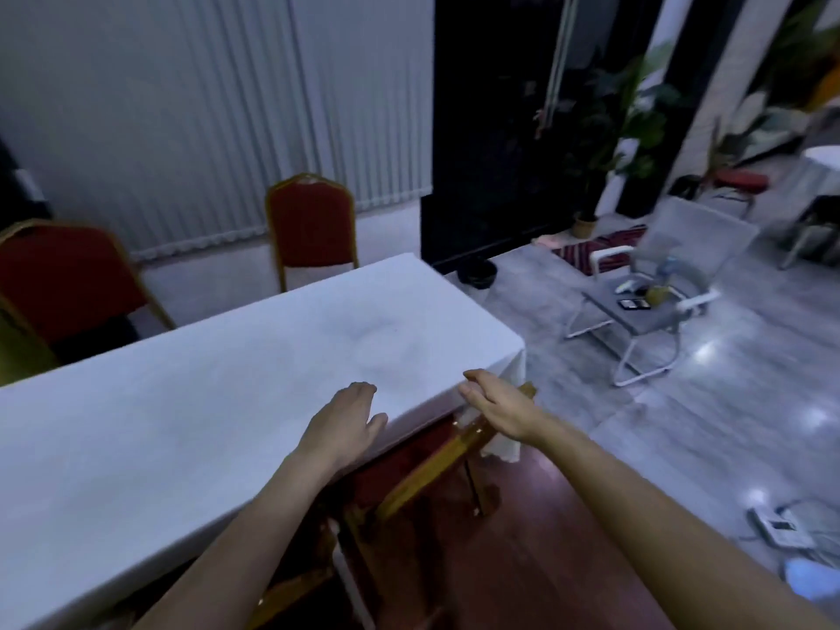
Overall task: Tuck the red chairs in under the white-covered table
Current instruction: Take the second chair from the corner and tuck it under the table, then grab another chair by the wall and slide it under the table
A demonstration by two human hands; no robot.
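Observation:
A long table under a white cloth (227,366) runs from lower left to centre right. Right below me, a red chair with a gold frame (432,475) sits pushed against the table's near edge, its back partly under the cloth overhang. My left hand (345,425) hovers flat and empty over the table edge, fingers apart. My right hand (495,406) is open just above the chair's top corner, apart from it or barely touching; I cannot tell which. Two more red chairs stand on the far side: one (311,220) at the far end, one (63,279) at the left.
A grey mesh chair (659,288) with small items on its seat stands on the floor to the right. Potted plants (632,129) and a dark panel (491,129) are behind it. Some devices and a cable (782,525) lie on the floor at lower right.

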